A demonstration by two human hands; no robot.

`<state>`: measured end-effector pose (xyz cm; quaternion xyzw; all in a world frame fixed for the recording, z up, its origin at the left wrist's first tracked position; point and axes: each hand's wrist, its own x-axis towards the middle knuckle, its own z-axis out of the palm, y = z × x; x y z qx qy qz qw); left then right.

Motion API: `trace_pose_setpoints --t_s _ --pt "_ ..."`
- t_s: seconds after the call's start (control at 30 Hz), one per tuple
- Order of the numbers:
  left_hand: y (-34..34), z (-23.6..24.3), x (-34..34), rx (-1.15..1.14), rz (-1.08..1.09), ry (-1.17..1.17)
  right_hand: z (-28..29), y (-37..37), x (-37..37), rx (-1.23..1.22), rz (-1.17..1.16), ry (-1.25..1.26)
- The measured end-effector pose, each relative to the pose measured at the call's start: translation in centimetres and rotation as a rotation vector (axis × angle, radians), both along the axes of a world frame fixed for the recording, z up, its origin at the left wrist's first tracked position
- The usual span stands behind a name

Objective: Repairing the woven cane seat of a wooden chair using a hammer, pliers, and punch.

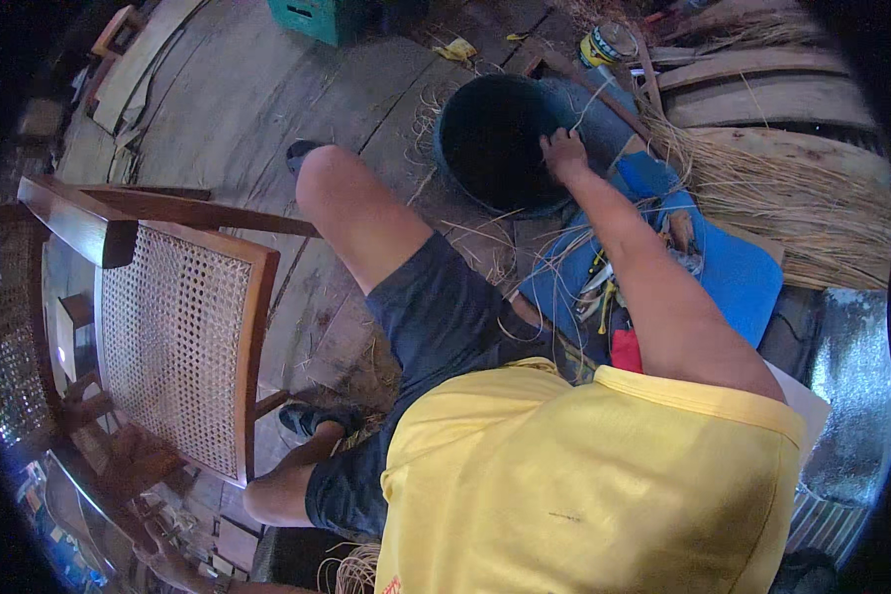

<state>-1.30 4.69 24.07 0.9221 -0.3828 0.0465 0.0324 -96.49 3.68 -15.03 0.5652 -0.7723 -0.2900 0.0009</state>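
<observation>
At the rim of a dark green bucket, my right hand is closed with its fingers pinched on a thin pale cane strand. That strand runs up and away from the fingers. Far down at the lower left, my left hand curls around the curved wooden frame of a chair; it is dim and small there. The chair's woven cane panel stands in a brown wooden frame, left of my knees. A wooden armrest juts out above the panel.
Under my right forearm lies a blue mat with loose strands and small tools. A bundle of long cane strands spreads at the right, by wooden boards. A yellow-and-black can stands beyond the bucket. A green crate is at the far edge.
</observation>
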Motion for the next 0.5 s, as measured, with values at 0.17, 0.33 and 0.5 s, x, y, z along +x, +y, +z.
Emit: trace_pose_setpoints --t_s 0.17,0.33,0.5 --pt "-1.5 -0.6 0.8 0.036 -0.013 -0.042 -2.7 0.1 1.1 0.419 -0.33 -0.349" --pt "-4.1 -0.5 1.1 0.069 -0.043 -0.104 -7.8 1.0 2.7 0.249 -0.408 -0.533" --pt "-5.6 -0.2 1.6 0.096 -0.062 -0.152 -13.7 -1.0 3.0 0.72 -0.522 -0.867"
